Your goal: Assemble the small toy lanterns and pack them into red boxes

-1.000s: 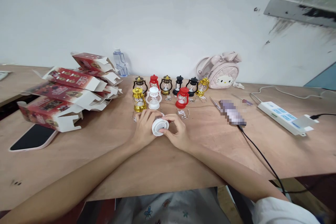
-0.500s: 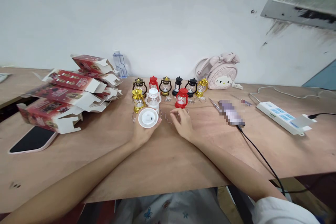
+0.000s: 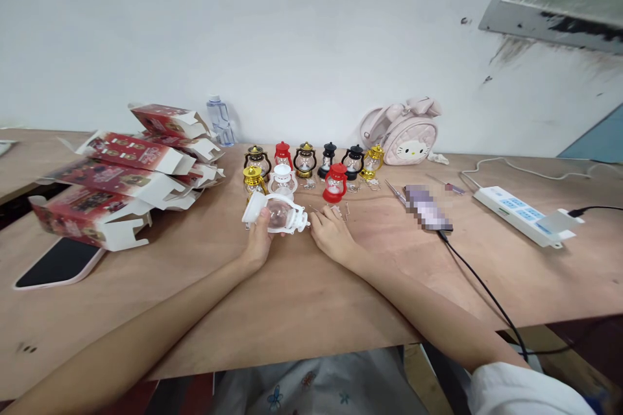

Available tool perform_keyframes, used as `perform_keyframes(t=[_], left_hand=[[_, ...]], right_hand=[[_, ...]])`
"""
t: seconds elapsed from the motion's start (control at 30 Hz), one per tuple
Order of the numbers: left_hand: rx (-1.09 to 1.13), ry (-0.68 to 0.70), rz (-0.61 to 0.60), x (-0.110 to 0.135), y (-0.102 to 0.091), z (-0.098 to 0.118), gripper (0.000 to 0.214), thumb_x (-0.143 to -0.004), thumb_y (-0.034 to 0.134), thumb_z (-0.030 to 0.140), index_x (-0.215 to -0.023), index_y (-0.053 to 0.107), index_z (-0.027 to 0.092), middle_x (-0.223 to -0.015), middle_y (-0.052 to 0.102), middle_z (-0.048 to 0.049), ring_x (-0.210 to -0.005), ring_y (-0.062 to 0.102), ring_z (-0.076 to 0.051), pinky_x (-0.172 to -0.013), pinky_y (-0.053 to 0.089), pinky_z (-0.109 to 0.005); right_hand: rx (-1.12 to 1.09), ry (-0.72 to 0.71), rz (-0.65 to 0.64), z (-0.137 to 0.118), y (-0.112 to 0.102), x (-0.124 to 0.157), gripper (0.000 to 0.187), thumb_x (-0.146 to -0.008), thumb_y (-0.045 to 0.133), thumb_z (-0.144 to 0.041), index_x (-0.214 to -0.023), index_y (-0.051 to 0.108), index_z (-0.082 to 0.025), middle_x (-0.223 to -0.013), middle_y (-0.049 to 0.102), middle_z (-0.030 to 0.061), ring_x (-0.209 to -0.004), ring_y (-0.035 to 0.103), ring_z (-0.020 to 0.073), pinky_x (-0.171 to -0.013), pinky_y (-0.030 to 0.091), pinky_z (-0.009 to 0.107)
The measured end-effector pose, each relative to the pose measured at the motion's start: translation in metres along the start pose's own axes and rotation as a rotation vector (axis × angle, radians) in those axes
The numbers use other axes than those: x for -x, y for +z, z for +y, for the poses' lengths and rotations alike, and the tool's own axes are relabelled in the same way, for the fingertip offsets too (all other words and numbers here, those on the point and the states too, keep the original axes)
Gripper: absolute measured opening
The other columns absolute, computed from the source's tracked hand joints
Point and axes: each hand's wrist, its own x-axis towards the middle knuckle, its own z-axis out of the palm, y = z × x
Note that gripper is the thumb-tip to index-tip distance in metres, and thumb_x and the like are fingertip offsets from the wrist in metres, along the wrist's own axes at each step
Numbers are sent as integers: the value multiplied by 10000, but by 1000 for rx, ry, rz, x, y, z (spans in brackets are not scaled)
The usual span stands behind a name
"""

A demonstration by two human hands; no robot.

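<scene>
My left hand (image 3: 259, 243) is wrapped round a small white lantern (image 3: 280, 214), tipped on its side with its base to the left and its top to the right. Close to the lantern's top, the fingers of my right hand (image 3: 333, 231) are pinched together on a thin bent wire (image 3: 313, 209), largely hidden by them. Behind my hands stand a second white lantern (image 3: 282, 180), a gold lantern (image 3: 253, 181) partly covered by the held one, and a red lantern (image 3: 335, 183). More thin wire pieces (image 3: 346, 211) lie just beyond my right hand.
Further back is a row of several lanterns, including a bronze one (image 3: 305, 159). Red cardboard boxes (image 3: 117, 181) and a phone (image 3: 61, 264) are at left. On the right are another phone (image 3: 428, 207), a power strip (image 3: 528, 214) and a pink bag (image 3: 411, 136).
My left hand has turned the lantern from base-facing-me to lying sideways, top pointing right. My right hand has moved slightly left, its fingers closing on a thin wire.
</scene>
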Motion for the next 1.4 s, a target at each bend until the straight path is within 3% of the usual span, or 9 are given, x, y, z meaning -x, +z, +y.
perform_keyframes(t=[0.13,0.27,0.43,0.57,0.77,0.9,1.03,1.17,1.4], left_hand=[[125,-30,39,-1,8,10,539,-702,576,709,-809,614,182,-712,619,-31,-536,528,-123,-368,346,-202],[135,-45,39,-1,9,11,517,-749,535,689,-820,603,181,-685,613,-29,-532,519,-126,-365,333,-209],[141,-32,22,-1,10,11,529,-734,537,709,-813,604,190,-685,599,-25,-537,505,-126,-372,338,-218],[153,-27,35,-1,10,13,531,-736,529,713,-795,598,189,-699,594,-25,-545,507,-123,-377,344,-214],[179,-111,38,0,9,14,539,-705,564,713,-837,609,193,-709,617,-29,-544,519,-131,-398,360,-220],[219,-171,-28,3,10,14,538,-703,588,708,-870,617,197,-786,630,-35,-579,512,-126,-431,371,-218],[261,-193,-93,5,11,14,552,-691,610,710,-911,623,204,-811,618,-24,-599,484,-115,-460,374,-210],[277,-248,-148,8,12,18,597,-620,709,671,-990,621,211,-873,625,-21,-624,478,-104,-498,383,-203],[139,-327,-226,15,13,22,340,-604,814,262,-884,643,171,-716,594,15,-623,473,-99,-586,385,-238]], right_hand=[[23,-78,7,0,-1,2,199,-850,445,-23,-800,589,-152,-755,629,103,-814,489,241,-718,351,353],[14,-177,28,0,-2,3,181,-874,469,-41,-838,607,-152,-735,644,87,-833,501,235,-749,350,360],[50,-192,62,-1,-3,1,186,-891,453,-62,-855,613,-149,-777,628,89,-811,500,233,-724,386,360],[-65,-62,180,0,-2,1,237,-888,405,-60,-959,620,-132,-847,612,97,-813,518,223,-745,436,352],[-630,258,406,3,-10,2,329,-875,334,-50,-969,619,-185,-926,500,62,-793,567,146,-739,493,291],[-903,342,341,-5,-16,4,287,-919,339,-142,-993,612,-191,-948,451,44,-765,567,119,-729,502,288],[-1002,319,275,-15,-18,5,259,-892,506,-336,-1087,584,-184,-980,448,49,-793,530,139,-759,491,314],[-1093,481,214,-15,-17,2,301,-845,577,-431,-1042,621,-208,-955,457,36,-799,507,140,-734,470,296],[-1336,568,132,-8,-8,-4,329,-803,596,-509,-957,650,-224,-888,448,9,-708,468,122,-621,418,274]])
